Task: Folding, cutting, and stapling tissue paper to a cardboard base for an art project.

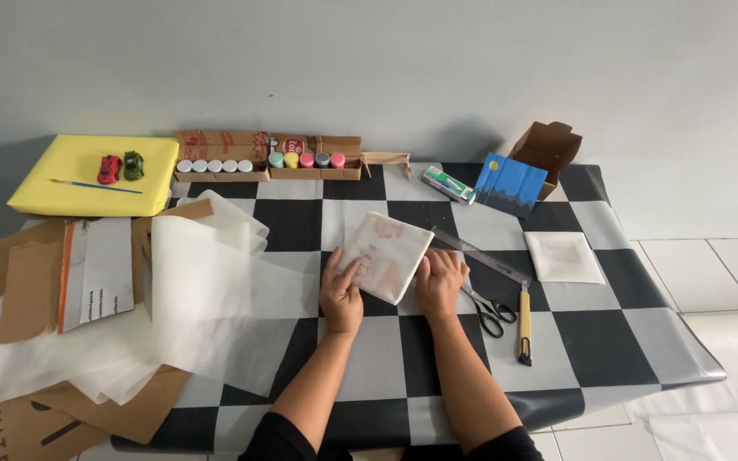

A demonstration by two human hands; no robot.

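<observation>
On the black-and-white chequered table (360, 354), a square flat packet wrapped in translucent white paper (383, 256) lies tilted near the middle. The left hand (341, 293) presses flat on its lower left edge, the right hand (440, 282) on its right corner; neither grips it. Black-handled scissors (490, 311) lie just right of the right hand, beside a steel ruler (482, 255) and a yellow utility knife (524, 325).

Glossy checkered tablecloth (403, 358), translucent matt paper-wrapped square (383, 256), metal ruler (480, 253), brown cardboard sheets (27, 290)
</observation>
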